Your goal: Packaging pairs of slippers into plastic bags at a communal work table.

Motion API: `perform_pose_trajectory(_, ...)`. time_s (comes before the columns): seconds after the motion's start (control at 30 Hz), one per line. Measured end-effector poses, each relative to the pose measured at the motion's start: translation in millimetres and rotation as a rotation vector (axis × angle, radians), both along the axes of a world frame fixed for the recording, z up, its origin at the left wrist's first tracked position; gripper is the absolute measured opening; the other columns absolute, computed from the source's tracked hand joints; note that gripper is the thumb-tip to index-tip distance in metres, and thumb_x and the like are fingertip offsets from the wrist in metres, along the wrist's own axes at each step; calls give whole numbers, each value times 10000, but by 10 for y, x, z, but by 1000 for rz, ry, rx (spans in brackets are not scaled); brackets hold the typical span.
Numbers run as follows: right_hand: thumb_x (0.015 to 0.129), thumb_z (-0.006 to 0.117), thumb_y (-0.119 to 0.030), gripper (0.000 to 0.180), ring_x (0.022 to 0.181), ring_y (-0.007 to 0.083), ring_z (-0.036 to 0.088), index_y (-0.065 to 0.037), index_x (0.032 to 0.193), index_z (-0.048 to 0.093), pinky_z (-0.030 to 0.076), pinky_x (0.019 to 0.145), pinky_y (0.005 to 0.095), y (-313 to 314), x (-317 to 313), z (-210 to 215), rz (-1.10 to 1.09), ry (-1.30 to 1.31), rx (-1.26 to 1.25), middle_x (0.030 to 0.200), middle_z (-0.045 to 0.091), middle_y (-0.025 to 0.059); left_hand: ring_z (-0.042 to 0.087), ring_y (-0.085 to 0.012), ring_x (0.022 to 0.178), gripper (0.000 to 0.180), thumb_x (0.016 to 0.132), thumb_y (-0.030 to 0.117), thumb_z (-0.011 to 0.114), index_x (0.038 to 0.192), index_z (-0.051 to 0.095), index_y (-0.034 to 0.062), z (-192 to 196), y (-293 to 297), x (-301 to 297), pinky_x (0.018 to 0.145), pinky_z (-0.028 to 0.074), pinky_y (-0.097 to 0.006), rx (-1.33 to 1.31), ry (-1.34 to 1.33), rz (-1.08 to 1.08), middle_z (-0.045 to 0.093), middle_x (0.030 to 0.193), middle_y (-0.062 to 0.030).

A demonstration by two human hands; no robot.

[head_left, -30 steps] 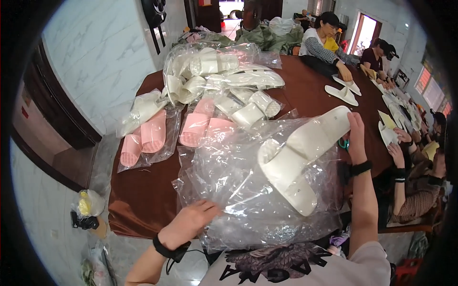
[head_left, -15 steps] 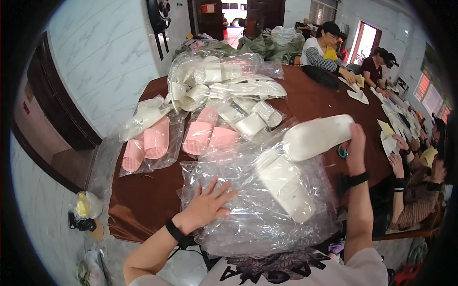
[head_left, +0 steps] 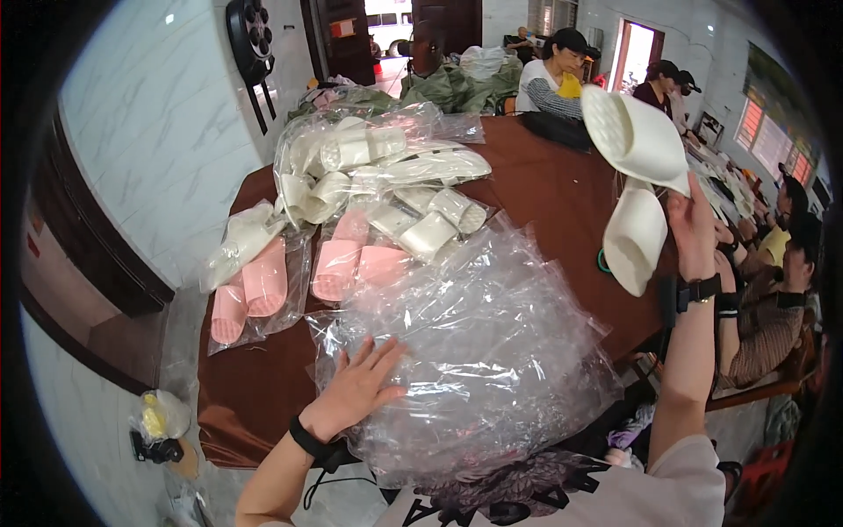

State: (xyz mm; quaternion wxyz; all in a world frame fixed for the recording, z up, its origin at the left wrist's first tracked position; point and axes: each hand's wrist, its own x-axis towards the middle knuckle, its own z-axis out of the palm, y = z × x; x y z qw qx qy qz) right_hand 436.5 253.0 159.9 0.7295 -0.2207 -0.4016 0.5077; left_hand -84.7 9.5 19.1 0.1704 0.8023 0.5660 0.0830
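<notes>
My left hand [head_left: 362, 386] lies with fingers spread on a pile of clear plastic bags [head_left: 492, 351] at the near side of the table. Raised at the right, my right hand [head_left: 692, 230] is closed on a pair of white slippers. The upper slipper [head_left: 645, 145] is tilted with its toe strap showing. Below it hangs the lower slipper [head_left: 634, 241], close beside my fingers; how the two are joined is hidden.
Bagged white slippers [head_left: 430, 230] and bagged pink slippers [head_left: 265, 279] cover the left and back of the brown-covered table [head_left: 536, 189]. A black bundle [head_left: 555, 130] lies farther back. Several people sit along the right; one person [head_left: 553, 83] in a cap is at the far side.
My right hand has lifted the white slippers up and right, off the plastic bags, and turned them. My left hand stays on the bags. The whole view has shifted slightly.
</notes>
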Motion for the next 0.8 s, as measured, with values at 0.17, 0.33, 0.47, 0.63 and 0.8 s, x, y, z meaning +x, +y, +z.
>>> perform_pose_trajectory(0.17, 1024, 554, -212, 266, 804, 106, 637, -50, 1233, 588, 482, 640, 236, -448, -1002, 313, 52, -308, 161, 1069, 696, 32, 289, -418, 1456, 682, 973, 484, 526, 1526, 321, 141, 198, -33, 9, 1124, 264, -658, 68, -26, 2, 348, 1563, -167)
perform_pose_trajectory(0.33, 1014, 527, -278, 287, 800, 219, 705, -33, 1150, 593, 608, 714, 365, -623, -1936, -126, 464, -385, -106, 1021, 689, 114, 375, -372, 1414, 505, 963, 305, 599, 1402, 498, 80, 246, -135, -150, 1138, 321, -525, 130, -149, 47, 454, 1479, -178)
perform_pose_trajectory(0.47, 1006, 558, -221, 210, 758, 134, 693, -38, 1089, 621, 562, 621, 263, -448, -1760, -524, 320, -831, -153, 896, 678, 57, 580, -356, 1186, 246, 897, 113, 659, 1131, 634, 40, 262, -355, -325, 1033, 440, -450, 268, -36, 163, 644, 1199, -153)
perform_pose_trajectory(0.63, 921, 626, -106, 254, 857, 323, 669, -30, 1161, 589, 548, 764, 426, 216, -448, -1486, -556, -1718, 289, 962, 677, 142, 679, -315, 845, 123, 874, 1, 639, 992, 668, 22, 526, -561, -281, 720, 531, -378, 315, -221, 433, 674, 915, -142)
perform_pose_trajectory(0.8, 834, 665, -42, 360, 1126, 423, 533, -12, 1183, 579, 445, 969, 491, -54, -138, -1829, -452, -2072, 188, 1172, 594, 212, 656, -321, 880, 274, 845, -43, 637, 1103, 647, 49, 461, -353, -86, 747, 536, -386, 345, -333, 211, 624, 1003, -130)
